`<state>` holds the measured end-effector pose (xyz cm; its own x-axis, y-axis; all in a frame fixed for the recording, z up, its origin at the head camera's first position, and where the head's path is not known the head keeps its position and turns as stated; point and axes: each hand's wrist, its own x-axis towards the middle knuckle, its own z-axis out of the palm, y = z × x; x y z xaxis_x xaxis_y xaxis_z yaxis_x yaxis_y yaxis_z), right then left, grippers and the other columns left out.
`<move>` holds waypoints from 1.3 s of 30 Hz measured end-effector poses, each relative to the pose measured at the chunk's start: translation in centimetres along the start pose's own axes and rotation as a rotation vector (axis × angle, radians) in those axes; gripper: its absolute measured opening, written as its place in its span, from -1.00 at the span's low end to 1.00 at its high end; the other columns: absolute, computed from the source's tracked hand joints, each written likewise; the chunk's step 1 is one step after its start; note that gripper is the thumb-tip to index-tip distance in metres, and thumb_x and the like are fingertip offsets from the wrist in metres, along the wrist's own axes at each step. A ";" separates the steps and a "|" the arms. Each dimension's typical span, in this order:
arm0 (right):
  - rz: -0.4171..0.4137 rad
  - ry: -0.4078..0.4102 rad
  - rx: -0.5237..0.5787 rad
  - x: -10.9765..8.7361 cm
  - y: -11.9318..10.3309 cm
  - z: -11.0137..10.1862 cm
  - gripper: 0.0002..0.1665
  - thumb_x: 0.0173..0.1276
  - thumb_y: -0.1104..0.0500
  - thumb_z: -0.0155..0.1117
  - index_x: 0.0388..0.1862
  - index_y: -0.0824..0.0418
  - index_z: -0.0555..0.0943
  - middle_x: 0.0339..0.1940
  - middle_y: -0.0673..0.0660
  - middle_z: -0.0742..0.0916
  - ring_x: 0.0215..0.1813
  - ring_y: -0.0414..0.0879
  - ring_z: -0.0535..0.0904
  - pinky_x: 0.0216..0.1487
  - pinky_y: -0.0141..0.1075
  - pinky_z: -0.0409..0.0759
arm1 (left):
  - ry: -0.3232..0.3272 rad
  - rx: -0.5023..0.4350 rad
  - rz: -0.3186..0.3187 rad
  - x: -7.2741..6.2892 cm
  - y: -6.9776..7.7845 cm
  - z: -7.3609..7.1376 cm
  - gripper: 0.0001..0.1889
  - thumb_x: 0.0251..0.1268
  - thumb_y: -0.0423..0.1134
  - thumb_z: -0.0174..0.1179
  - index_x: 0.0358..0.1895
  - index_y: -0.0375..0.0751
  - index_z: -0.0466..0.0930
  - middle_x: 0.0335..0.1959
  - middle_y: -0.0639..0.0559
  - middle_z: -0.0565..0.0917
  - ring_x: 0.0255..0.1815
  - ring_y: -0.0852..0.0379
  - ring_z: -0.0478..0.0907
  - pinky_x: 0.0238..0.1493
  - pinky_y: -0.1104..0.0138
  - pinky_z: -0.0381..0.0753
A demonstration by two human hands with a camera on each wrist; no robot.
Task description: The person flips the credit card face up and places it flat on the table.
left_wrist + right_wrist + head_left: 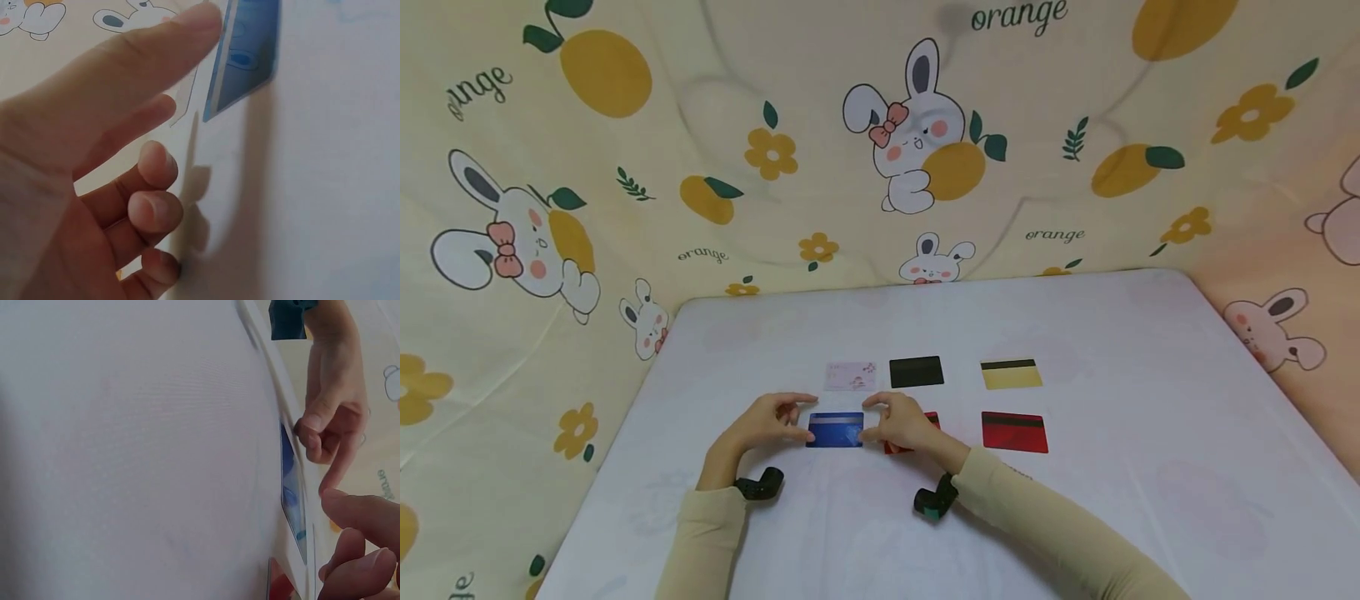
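Note:
A blue bank card point(835, 430) lies on the white table between the two hands. My left hand point(771, 419) is at its left end, thumb tip right at the lower left corner. The left forefinger reaches out above the card's upper left corner, while the other fingers bend loosely. At the right end is my right hand point(901, 421), its thumb tip close to the card's right edge and its forefinger raised and spread away. The left wrist view shows the left thumb point(156, 53) beside the blue card point(250, 56). Under the right hand, a red card point(932, 419) is partly hidden.
Behind the blue card lie a pale pink card point(850, 376) and a black card point(917, 372). Farther right are a gold card point(1011, 374) and another red card point(1015, 432). A patterned cloth point(820, 192) with rabbits and oranges hangs behind the table point(1112, 500).

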<state>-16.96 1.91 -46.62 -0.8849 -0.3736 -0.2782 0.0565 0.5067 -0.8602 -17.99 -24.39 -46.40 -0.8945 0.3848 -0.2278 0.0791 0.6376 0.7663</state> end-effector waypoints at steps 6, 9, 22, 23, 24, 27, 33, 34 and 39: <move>0.026 -0.012 -0.019 0.0 0.0 0.3 -0.33 0.07 0.18 0.50 0.20 0.26 0.53 -0.86 -0.05 0.45 -0.84 -0.24 0.29 -0.74 -0.47 0.17 | -0.008 0.043 -0.003 -0.2 -0.2 0.1 -0.35 -0.10 -0.16 0.52 0.17 -0.22 0.57 -0.45 0.01 0.43 -0.44 0.23 0.30 -0.40 0.45 0.26; 0.038 -0.006 -0.029 0.1 0.0 0.5 -0.31 0.05 0.18 0.52 0.20 0.23 0.53 -0.86 -0.05 0.45 -0.83 -0.24 0.30 -0.73 -0.47 0.18 | -0.013 0.065 0.004 -0.2 -0.3 0.1 -0.34 -0.12 -0.15 0.53 0.17 -0.22 0.57 -0.44 0.02 0.42 -0.43 0.24 0.29 -0.40 0.45 0.26; 0.009 0.018 -0.094 -0.2 -0.5 0.8 -0.33 0.02 0.20 0.53 0.16 0.25 0.56 -0.86 -0.06 0.44 -0.83 -0.24 0.31 -0.71 -0.47 0.13 | 0.004 0.103 0.042 0.0 -0.7 0.4 -0.39 -0.13 -0.18 0.53 0.13 -0.17 0.62 -0.45 0.06 0.39 -0.45 0.24 0.27 -0.41 0.47 0.24; 0.005 0.024 -0.099 -0.2 -0.5 0.9 -0.33 0.01 0.20 0.54 0.15 0.25 0.56 -0.86 -0.06 0.45 -0.83 -0.24 0.31 -0.71 -0.47 0.13 | 0.006 0.105 0.040 0.0 -0.7 0.4 -0.39 -0.13 -0.18 0.53 0.12 -0.16 0.63 -0.45 0.06 0.39 -0.45 0.24 0.27 -0.41 0.47 0.24; 0.001 0.030 -0.105 -0.2 -0.5 1.0 -0.34 0.00 0.20 0.54 0.14 0.26 0.57 -0.86 -0.06 0.45 -0.83 -0.24 0.31 -0.71 -0.47 0.13 | 0.009 0.106 0.038 0.0 -0.6 0.5 -0.40 -0.13 -0.18 0.53 0.12 -0.16 0.63 -0.46 0.06 0.39 -0.44 0.23 0.27 -0.41 0.47 0.24; -0.009 0.055 -0.131 -0.2 -0.6 1.1 -0.35 -0.03 0.20 0.56 0.10 0.26 0.59 -0.84 -0.06 0.45 -0.83 -0.24 0.32 -0.71 -0.47 0.14 | 0.017 0.110 0.031 0.0 -0.4 0.5 -0.40 -0.14 -0.19 0.53 0.11 -0.15 0.64 -0.46 0.07 0.37 -0.44 0.22 0.27 -0.40 0.47 0.24; -0.024 0.092 -0.174 0.1 -0.5 1.4 -0.38 -0.07 0.20 0.58 0.03 0.26 0.60 -0.81 -0.06 0.45 -0.84 -0.26 0.32 -0.70 -0.48 0.15 | 0.022 0.102 0.031 -0.1 -0.4 0.6 -0.42 -0.14 -0.21 0.53 0.09 -0.19 0.65 -0.47 0.08 0.37 -0.46 0.23 0.26 -0.42 0.47 0.24; -0.027 0.092 -0.172 0.1 -0.5 1.4 -0.39 -0.08 0.21 0.59 0.02 0.26 0.60 -0.81 -0.06 0.45 -0.84 -0.26 0.32 -0.71 -0.48 0.15 | 0.022 0.105 0.034 -0.1 -0.4 0.6 -0.42 -0.14 -0.21 0.53 0.09 -0.19 0.65 -0.47 0.09 0.37 -0.46 0.24 0.26 -0.42 0.47 0.24; -0.032 0.072 -0.134 0.2 -0.6 1.4 -0.42 -0.08 0.27 0.57 -0.03 0.27 0.57 -0.81 -0.06 0.44 -0.85 -0.28 0.30 -0.73 -0.51 0.17 | 0.017 0.121 0.062 -0.1 -0.4 0.6 -0.41 -0.11 -0.21 0.52 0.12 -0.20 0.63 -0.46 0.08 0.38 -0.45 0.24 0.26 -0.42 0.47 0.23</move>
<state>-16.53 0.46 -46.79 -0.9164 -0.3367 -0.2163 -0.0297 0.5963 -0.8022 -17.63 -24.31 -47.06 -0.8933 0.4155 -0.1714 0.1863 0.6893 0.7001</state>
